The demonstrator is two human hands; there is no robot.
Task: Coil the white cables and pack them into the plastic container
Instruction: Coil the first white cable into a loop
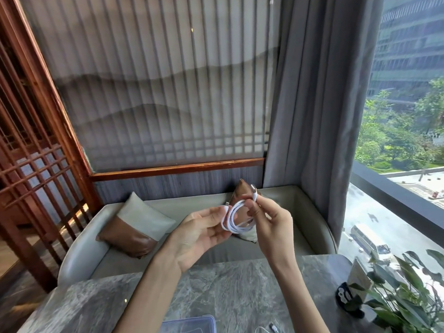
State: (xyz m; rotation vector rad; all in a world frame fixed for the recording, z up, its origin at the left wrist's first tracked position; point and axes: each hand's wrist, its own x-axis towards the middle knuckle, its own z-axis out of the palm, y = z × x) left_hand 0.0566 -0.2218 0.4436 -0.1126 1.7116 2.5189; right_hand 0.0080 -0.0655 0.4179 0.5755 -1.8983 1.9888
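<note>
Holding a white cable in several loops above the far edge of the grey stone table, both hands are raised in the head view. Left hand: palm up, fingers closed lightly on the left side of the coil. Right hand: thumb and forefinger pinch the plug end at the coil's top. A clear plastic container sits at the table's near edge, with another white cable end just beside it. A leafy plant stands at right.
</note>
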